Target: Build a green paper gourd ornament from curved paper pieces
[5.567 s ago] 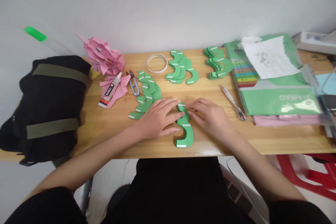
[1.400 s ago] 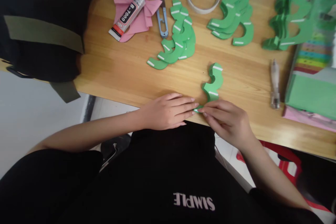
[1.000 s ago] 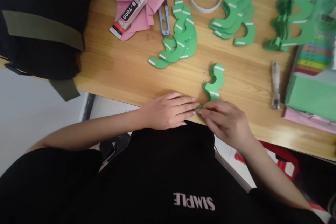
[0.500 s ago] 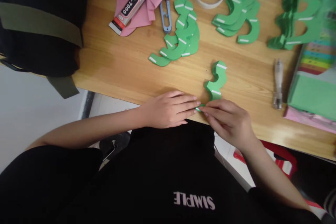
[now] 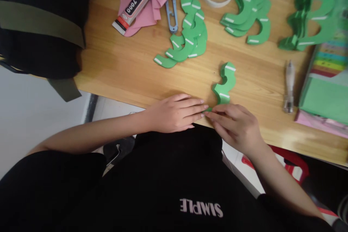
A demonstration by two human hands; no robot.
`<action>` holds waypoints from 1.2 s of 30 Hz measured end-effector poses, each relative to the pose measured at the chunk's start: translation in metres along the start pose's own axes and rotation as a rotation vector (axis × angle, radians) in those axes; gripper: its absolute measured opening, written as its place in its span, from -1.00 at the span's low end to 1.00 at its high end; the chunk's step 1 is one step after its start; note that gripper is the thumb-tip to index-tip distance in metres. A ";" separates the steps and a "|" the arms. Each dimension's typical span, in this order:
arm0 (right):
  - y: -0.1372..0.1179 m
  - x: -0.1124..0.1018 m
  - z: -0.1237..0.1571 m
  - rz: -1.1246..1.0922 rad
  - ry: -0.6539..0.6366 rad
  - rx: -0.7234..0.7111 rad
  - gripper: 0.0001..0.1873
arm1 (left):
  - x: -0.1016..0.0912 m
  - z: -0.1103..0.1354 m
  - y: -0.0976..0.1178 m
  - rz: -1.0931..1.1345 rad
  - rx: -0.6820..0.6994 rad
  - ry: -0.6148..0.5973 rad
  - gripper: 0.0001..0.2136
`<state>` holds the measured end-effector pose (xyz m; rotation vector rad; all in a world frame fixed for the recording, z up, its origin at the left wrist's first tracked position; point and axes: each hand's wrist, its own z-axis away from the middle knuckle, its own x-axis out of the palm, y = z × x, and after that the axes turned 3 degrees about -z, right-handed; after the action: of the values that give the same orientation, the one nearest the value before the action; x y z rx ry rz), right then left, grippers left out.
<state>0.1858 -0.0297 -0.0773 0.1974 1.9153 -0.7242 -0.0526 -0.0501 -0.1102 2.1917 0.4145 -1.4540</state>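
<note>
Flat on the table edge lies my left hand (image 5: 176,113), fingers stretched out, its tips over a small green curved piece (image 5: 208,109). Most of that piece is hidden under my fingers. From the other side my right hand (image 5: 236,125) pinches at the piece's near end, thumb and fingertips together against my left fingertips. Just beyond my right hand stands a wavy stack of green curved pieces (image 5: 227,79) with white strips on their ends. A looser, overlapping pile of like green pieces (image 5: 187,36) lies farther off to the left.
A glue tube (image 5: 134,7) rests on pink folded material (image 5: 157,0) beside blue thread snips (image 5: 171,11). At the back are a tape roll (image 5: 217,4) and more green pieces (image 5: 244,11). A clear pen-like tool (image 5: 289,87) and green sheets (image 5: 323,98) lie right; a black bag (image 5: 43,58) left.
My right fingertips have shifted slightly left, covering the white strip that showed on the small green piece. My left hand stays in place.
</note>
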 end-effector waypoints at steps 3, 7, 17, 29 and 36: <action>-0.002 -0.001 -0.001 0.038 -0.009 -0.014 -0.89 | 0.000 -0.001 0.000 -0.012 0.008 0.007 -0.69; -0.001 -0.001 -0.003 0.035 -0.004 -0.017 -0.90 | -0.001 -0.002 0.000 -0.013 0.011 0.007 -0.69; 0.004 -0.004 -0.001 -0.085 0.002 0.024 -0.87 | 0.000 -0.001 0.000 -0.040 0.028 0.024 -0.69; 0.000 0.000 -0.003 -0.119 0.047 0.012 -0.80 | 0.002 -0.002 0.004 -0.053 0.035 0.047 -0.66; 0.004 0.025 0.003 0.000 0.061 0.022 -0.72 | 0.003 -0.002 -0.002 -0.124 0.073 0.011 -0.63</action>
<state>0.1785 -0.0330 -0.1017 0.2359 1.9656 -0.7471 -0.0509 -0.0469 -0.1130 2.2676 0.5175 -1.5446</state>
